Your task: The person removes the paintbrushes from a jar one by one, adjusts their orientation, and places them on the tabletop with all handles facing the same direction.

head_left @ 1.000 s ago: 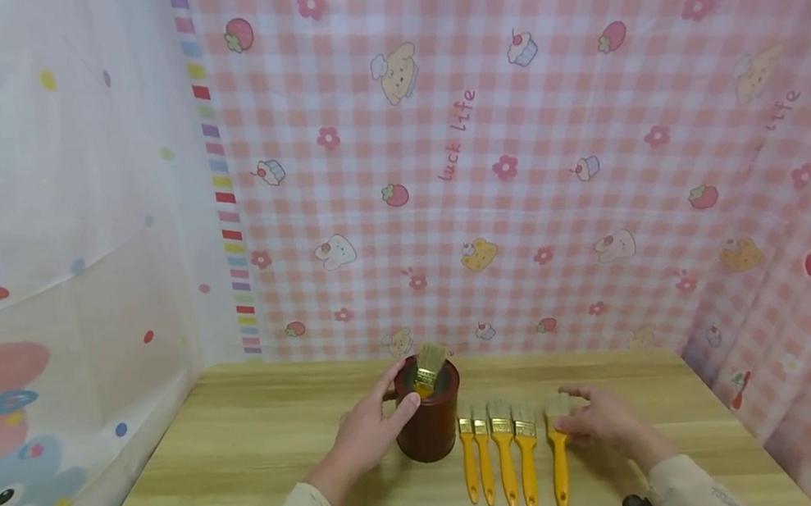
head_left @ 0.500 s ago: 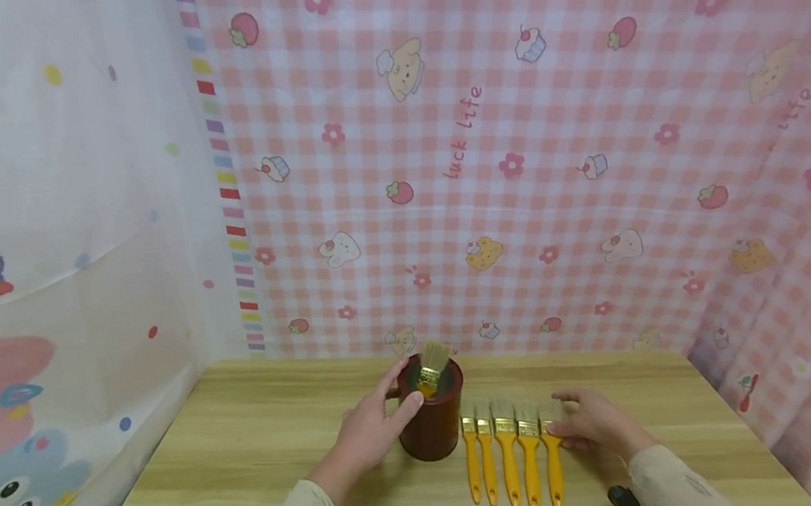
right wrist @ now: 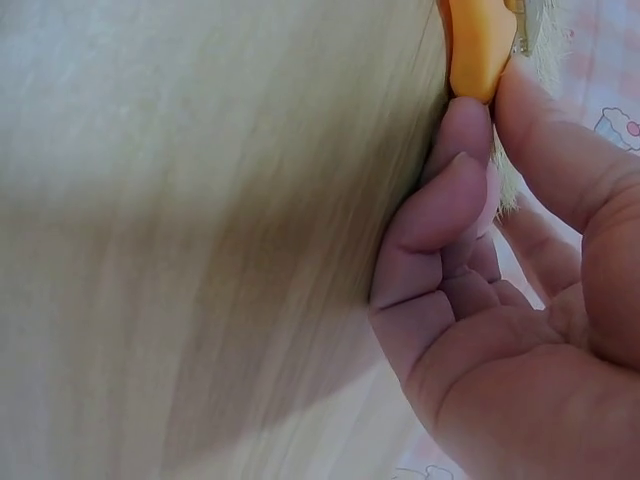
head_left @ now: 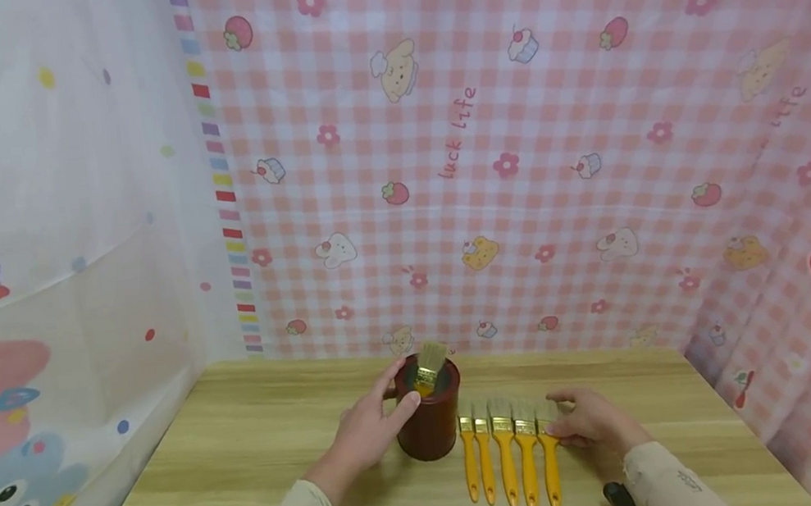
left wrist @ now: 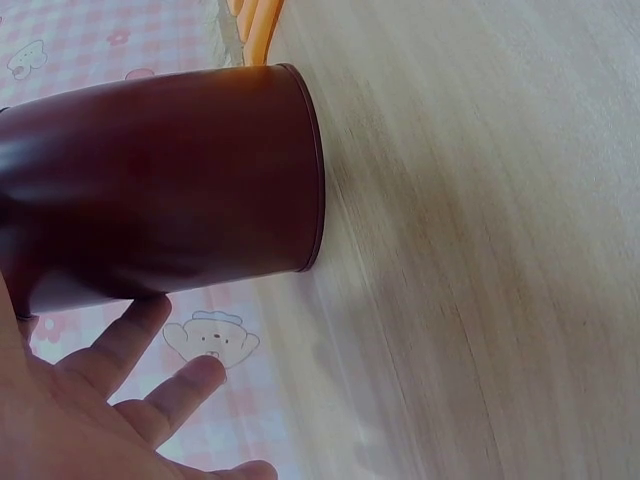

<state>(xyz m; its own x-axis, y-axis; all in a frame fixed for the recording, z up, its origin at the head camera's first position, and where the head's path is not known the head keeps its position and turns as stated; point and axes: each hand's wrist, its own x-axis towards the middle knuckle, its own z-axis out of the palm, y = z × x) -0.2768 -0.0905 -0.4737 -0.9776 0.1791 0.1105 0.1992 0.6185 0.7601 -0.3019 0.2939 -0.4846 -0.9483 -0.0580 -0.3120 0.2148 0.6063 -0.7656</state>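
A dark red mug (head_left: 428, 432) stands upright on the table, with one paintbrush (head_left: 431, 362) in it, bristles up. My left hand (head_left: 368, 430) holds the mug near its rim, thumb in front and index finger behind; the other fingers spread beside its wall in the left wrist view. Right of the mug lie several yellow-handled paintbrushes (head_left: 506, 461) in a row, bristles away from me. The rightmost paintbrush (head_left: 551, 468) is pinched by my right hand (head_left: 594, 419), thumb at its metal band and fingers at the edge of its handle (right wrist: 482, 50).
The wooden table (head_left: 248, 451) ends at a pink checked curtain (head_left: 520, 216) behind and to the right. A white curtain with cartoon figures (head_left: 117, 258) hangs at the left. Black wrist straps (head_left: 619, 497) show below both sleeves.
My right hand has slid the rightmost paintbrush leftward, close beside its neighbour. It stays about there over the last half second. The left hand and the mug keep their place.
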